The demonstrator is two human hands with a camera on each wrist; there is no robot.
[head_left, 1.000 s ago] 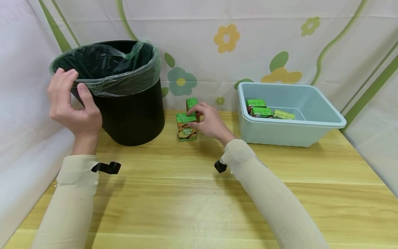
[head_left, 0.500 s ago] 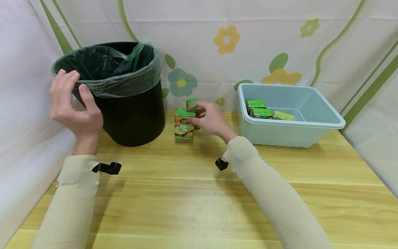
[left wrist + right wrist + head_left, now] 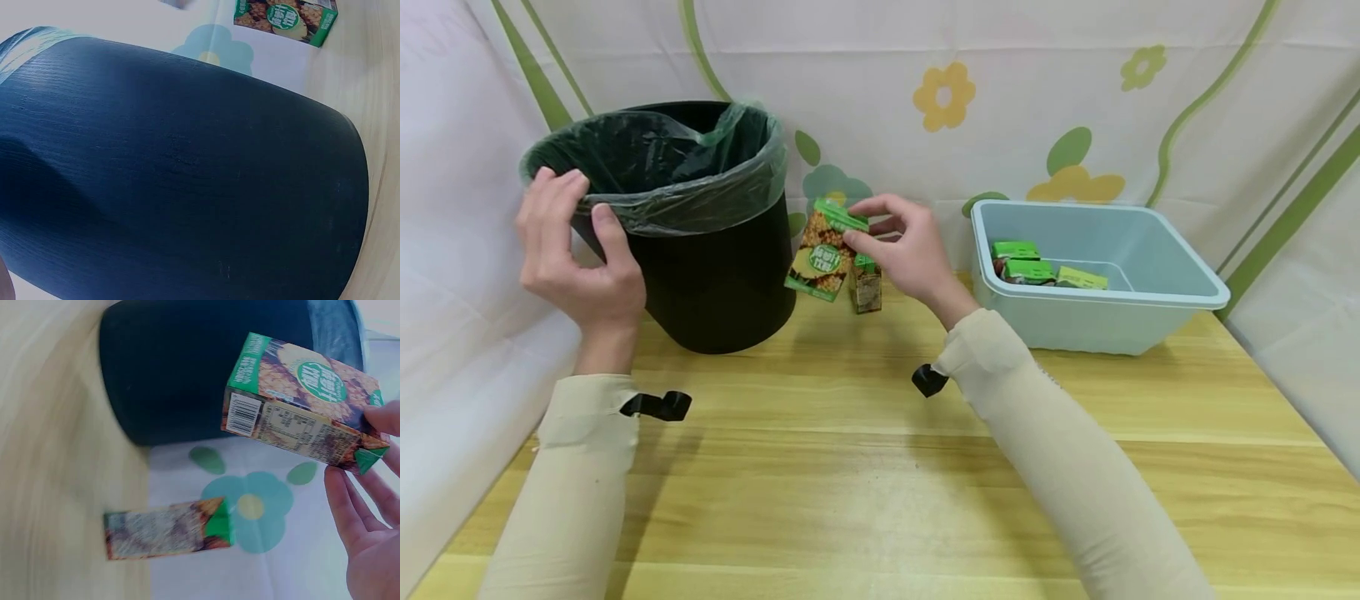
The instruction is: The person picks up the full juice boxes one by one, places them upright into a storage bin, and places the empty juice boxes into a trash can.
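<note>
A black trash bin (image 3: 722, 287) lined with a green-tinted plastic bag (image 3: 700, 200) stands at the left. My left hand (image 3: 580, 279) grips its near-left rim, thumb outside over the bag's folded edge. Up off the table, a green and brown drink carton (image 3: 826, 254) hangs tilted between the bin and my right hand (image 3: 910, 246), which pinches its top end. In the right wrist view this carton (image 3: 306, 394) shows a barcode on its narrow side. Behind and below it, a second drink carton (image 3: 868, 292) stands upright on the table. The left wrist view shows mostly the bin's side.
To the right stands a light blue plastic tub (image 3: 1075, 325) with three green-topped cartons (image 3: 1028, 272) at its left end. A white flower-patterned cloth (image 3: 880, 100) hangs behind the wooden table (image 3: 820, 483) and along both sides.
My right hand has lifted the front carton off the table, tilting its bottom toward the bin. The carton behind now shows more fully. My left hand keeps its grip on the rim.
</note>
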